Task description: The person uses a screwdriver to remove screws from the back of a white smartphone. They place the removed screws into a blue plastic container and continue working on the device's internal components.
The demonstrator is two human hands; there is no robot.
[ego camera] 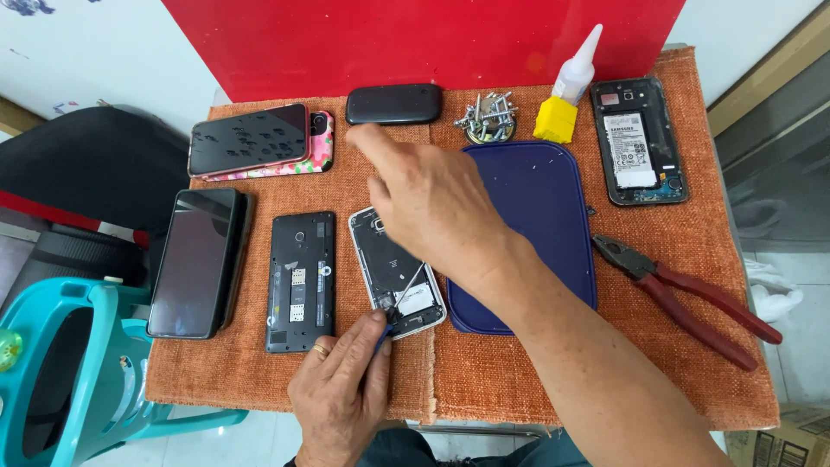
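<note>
Right hand [430,203] outstretched, left hand [341,389] curled.

Rough woven orange cloth mat [657,346], glossy glass phone screen [192,262], matt navy plastic lid [532,225], rubbery red-handled metal pliers [683,298]

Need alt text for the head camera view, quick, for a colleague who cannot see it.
Over an orange mat, the left hand touches a tool to an opened white-edged phone while the right hand reaches above it. Around lie other phones, a dark blue tray, red-handled pliers, a glue bottle and a dish of screws.
</note>
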